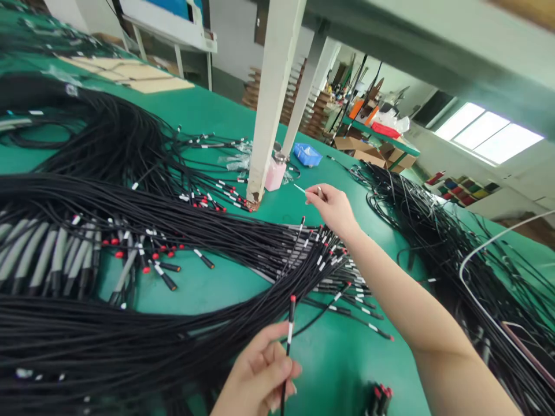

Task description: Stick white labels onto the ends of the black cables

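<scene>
Currently the left grip (262, 372) pinches a black cable (292, 312), its red tip (293, 299) upright above it; the right grip (333, 209) clasps a thin white stick (299, 188), a pink bottle (274, 175) beyond it.

Matt, rubbery-looking black cables (238, 323) (red tips (293, 299) seemingly plastic); smooth, faintly glossy green tabletop (338, 361).

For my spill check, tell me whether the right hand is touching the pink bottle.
Apart. The head view shows a strip of green tabletop between the right hand and the pink bottle.
</scene>
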The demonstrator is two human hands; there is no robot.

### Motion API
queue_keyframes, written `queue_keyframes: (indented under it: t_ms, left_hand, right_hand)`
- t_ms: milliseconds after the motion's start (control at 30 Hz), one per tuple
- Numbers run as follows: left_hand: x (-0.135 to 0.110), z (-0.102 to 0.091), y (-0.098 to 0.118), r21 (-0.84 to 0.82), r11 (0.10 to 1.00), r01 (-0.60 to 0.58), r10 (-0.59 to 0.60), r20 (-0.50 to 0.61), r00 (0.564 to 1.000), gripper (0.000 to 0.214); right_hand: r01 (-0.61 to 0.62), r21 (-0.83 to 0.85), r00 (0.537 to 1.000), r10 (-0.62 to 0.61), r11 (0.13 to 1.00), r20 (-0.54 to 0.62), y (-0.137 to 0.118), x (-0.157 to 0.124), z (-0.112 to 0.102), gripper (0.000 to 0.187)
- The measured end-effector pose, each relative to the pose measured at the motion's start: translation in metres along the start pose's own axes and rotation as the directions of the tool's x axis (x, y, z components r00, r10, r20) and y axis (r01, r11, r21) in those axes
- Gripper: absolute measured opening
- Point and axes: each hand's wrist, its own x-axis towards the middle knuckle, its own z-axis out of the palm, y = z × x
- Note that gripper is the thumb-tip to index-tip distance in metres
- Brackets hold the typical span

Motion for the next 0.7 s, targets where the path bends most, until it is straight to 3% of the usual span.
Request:
queue_keyframes:
  t_ms: [200,333,500,700]
  left_hand:
    - [-0.006,0.006,0.01,-0.016,0.999,0.029,-0.029,0.022,0.999,0.043]
    - [-0.006,0.006,0.011,0.004,1.0,0.03,-0.03,0.032,0.999,0.043]
    - [-0.005,0.007,0.012,0.038,0.999,0.037,-0.039,0.037,0.999,0.045]
    - [-0.006,0.007,0.013,0.068,0.997,0.045,-0.048,0.045,0.998,0.045]
  right_hand:
    - [-0.034,0.208,0.999,0.04,0.978,-0.026,0.012,-0.153,-0.024,0.012]
    - [0.044,0.236,0.999,-0.043,0.971,-0.01,0.009,-0.215,-0.021,0.008]
    - [0.191,0.255,0.98,-0.197,0.948,-0.001,0.006,-0.239,-0.009,0.016]
    - [0.222,0.288,0.969,-0.243,0.932,0.041,0.004,-0.239,-0.006,0.018]
